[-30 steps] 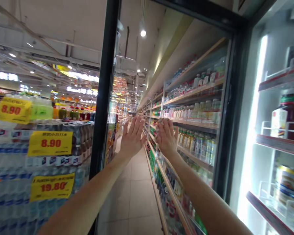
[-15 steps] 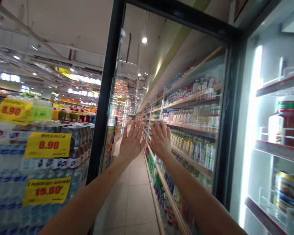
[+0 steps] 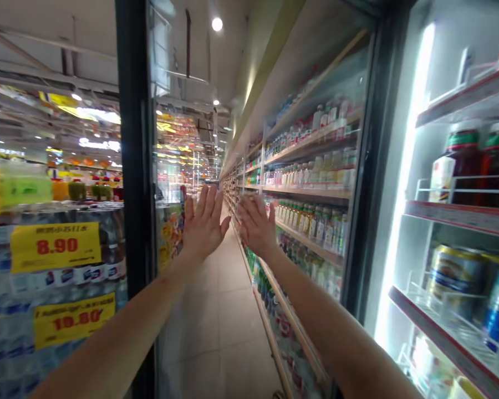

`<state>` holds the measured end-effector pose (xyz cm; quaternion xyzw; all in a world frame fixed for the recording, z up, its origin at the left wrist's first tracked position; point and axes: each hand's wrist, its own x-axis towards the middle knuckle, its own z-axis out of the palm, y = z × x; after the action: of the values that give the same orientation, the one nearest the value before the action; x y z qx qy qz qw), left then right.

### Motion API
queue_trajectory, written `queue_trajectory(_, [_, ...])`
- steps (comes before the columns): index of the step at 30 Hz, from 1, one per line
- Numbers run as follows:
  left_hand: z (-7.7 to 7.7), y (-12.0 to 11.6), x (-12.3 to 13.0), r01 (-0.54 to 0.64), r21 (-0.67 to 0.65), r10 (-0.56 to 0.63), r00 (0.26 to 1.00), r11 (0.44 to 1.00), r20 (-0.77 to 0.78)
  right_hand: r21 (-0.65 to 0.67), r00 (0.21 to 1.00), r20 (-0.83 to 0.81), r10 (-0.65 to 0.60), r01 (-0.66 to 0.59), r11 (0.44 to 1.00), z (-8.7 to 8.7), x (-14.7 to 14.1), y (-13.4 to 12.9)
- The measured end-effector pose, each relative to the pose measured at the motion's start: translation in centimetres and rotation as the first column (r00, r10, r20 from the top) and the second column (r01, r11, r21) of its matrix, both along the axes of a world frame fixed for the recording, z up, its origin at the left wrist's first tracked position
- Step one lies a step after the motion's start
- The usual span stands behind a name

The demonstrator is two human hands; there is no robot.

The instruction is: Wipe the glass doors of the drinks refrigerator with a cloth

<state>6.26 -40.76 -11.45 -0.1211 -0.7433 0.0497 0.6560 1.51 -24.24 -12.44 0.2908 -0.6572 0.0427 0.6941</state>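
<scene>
A glass cooler door (image 3: 360, 221) with a thick black frame stands swung out in front of me. My left hand (image 3: 203, 226) is flat against its pane, palm forward, fingers stretched and thumb apart. Beside it, my right hand (image 3: 258, 224) also lies flat on the glass with its fingers extended, a little blurred. Neither hand holds anything. Through the pane, shelves of bottles (image 3: 311, 219) and a tiled aisle floor (image 3: 220, 310) show behind the hands.
On the right is the lit cooler interior, with dark bottles (image 3: 461, 160) and drink cans (image 3: 455, 271) on wire-fronted shelves (image 3: 457, 219). At left, stacked bottle packs carry a yellow price sign (image 3: 56, 246). The door's black outer edge (image 3: 137, 166) stands between.
The door's outer edge has shifted left and looks nearer and larger. More of the cooler shelves shows on the right. Both hands stay flat on the pane.
</scene>
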Motion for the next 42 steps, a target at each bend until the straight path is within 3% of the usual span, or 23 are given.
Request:
queue_trajectory(3, [0.1, 0.1, 0.1, 0.005, -0.006, -0.005, 1.000, 1.000, -0.012, -0.341, 0.999, 0.039, -0.038, 0.049, 0.939, 0.0, -0.5, 1.8])
queue_trajectory(5, [0.1, 0.1, 0.2, 0.003, -0.012, -0.003, 1.000, 1.000, -0.018, -0.441, 0.997, 0.055, -0.048, 0.068, 0.895, 0.0, -0.4, 2.4])
queue_trajectory(6, [0.1, 0.1, 0.3, 0.001, -0.013, -0.001, 1.000, 1.000, -0.020, -0.406, 0.998, 0.052, -0.046, 0.063, 0.912, -0.1, -0.3, 2.3])
queue_trajectory(8, [0.2, 0.2, 0.5, -0.002, -0.012, 0.002, 1.000, 1.000, -0.020, -0.208, 0.999, 0.030, -0.029, 0.035, 0.977, -0.4, -0.1, 2.1])
queue_trajectory(10, [0.2, 0.2, 0.6, -0.001, -0.005, 0.001, 1.000, 1.000, -0.005, -0.063, 1.000, 0.010, -0.017, 0.017, 0.998, -0.4, 0.0, 2.3])
queue_trajectory(12, [0.2, 0.3, 0.7, 0.004, 0.005, -0.005, 1.000, 1.000, 0.016, -0.184, 0.999, 0.024, -0.035, 0.039, 0.982, 0.0, -0.3, 3.2])
queue_trajectory(15, [0.1, 0.4, 0.8, 0.015, 0.023, -0.015, 1.000, 1.000, 0.027, -0.499, 0.992, 0.103, -0.069, 0.112, 0.859, 0.4, -0.6, 4.5])
queue_trajectory(16, [0.1, 0.4, 0.8, 0.018, 0.029, -0.018, 1.000, 0.999, 0.025, -0.503, 0.991, 0.116, -0.071, 0.120, 0.856, 0.3, -0.5, 4.5])
queue_trajectory(17, [0.1, 0.5, 0.8, 0.019, 0.033, -0.020, 1.000, 0.999, 0.022, -0.441, 0.991, 0.114, -0.068, 0.111, 0.891, 0.1, -0.4, 4.3])
queue_trajectory(19, [0.1, 0.5, 0.9, 0.016, 0.034, -0.017, 1.000, 0.999, 0.018, -0.207, 0.996, 0.076, -0.049, 0.064, 0.976, -0.5, 0.0, 3.4])
queue_trajectory(21, [0.1, 0.5, 1.0, 0.009, 0.030, -0.009, 1.000, 1.000, 0.013, -0.090, 0.999, 0.041, -0.028, 0.031, 0.995, -0.8, 0.1, 2.9])
queue_trajectory(23, [0.1, 0.5, 1.1, 0.004, 0.023, -0.004, 1.000, 1.000, 0.005, -0.238, 0.999, 0.043, -0.029, 0.038, 0.971, -0.5, -0.1, 3.1])
queue_trajectory(26, [0.1, 0.6, 1.2, 0.005, 0.009, -0.005, 1.000, 1.000, -0.008, -0.520, 0.994, 0.100, -0.033, 0.080, 0.851, 0.5, -0.5, 3.8])
queue_trajectory(27, [0.1, 0.6, 1.2, 0.006, 0.008, -0.006, 1.000, 1.000, -0.011, -0.519, 0.994, 0.107, -0.034, 0.085, 0.850, 0.7, -0.4, 3.8])
queue_trajectory(28, [0.1, 0.6, 1.3, 0.008, 0.010, -0.008, 1.000, 1.000, -0.012, -0.460, 0.995, 0.099, -0.035, 0.076, 0.885, 0.7, -0.3, 3.8])
queue_trajectory(30, [0.0, 0.6, 1.3, 0.012, 0.016, -0.011, 1.000, 1.000, -0.013, -0.222, 0.998, 0.047, -0.029, 0.039, 0.974, 0.4, 0.0, 3.5])
queue_trajectory(32, [0.0, 0.6, 1.3, 0.015, 0.020, -0.015, 1.000, 1.000, -0.012, -0.060, 1.000, -0.001, -0.020, 0.020, 0.998, 0.0, 0.0, 4.0])
queue_trajectory(34, [0.0, 0.7, 1.4, 0.020, 0.018, -0.020, 1.000, 1.000, -0.012, -0.160, 0.999, -0.005, -0.041, 0.040, 0.986, 0.0, -0.4, 5.4])
queue_trajectory(37, [0.0, 0.7, 1.5, 0.022, 0.009, -0.022, 1.000, 1.000, -0.012, -0.514, 0.995, 0.080, -0.065, 0.097, 0.852, 0.3, -1.2, 7.9])
queue_trajectory(39, [0.0, 0.7, 1.5, 0.026, 0.007, -0.026, 1.000, 1.000, -0.015, -0.586, 0.992, 0.119, -0.048, 0.109, 0.803, 0.0, -1.2, 8.0])
queue_trajectory(40, [0.0, 0.7, 1.5, 0.033, 0.009, -0.033, 0.999, 0.999, -0.015, -0.540, 0.992, 0.120, -0.039, 0.098, 0.836, -0.4, -1.0, 7.6])
queue_trajectory(42, [0.1, 0.7, 1.4, 0.054, 0.021, -0.054, 0.999, 0.998, -0.008, -0.305, 0.996, 0.091, -0.022, 0.049, 0.951, -1.4, -0.5, 6.2])
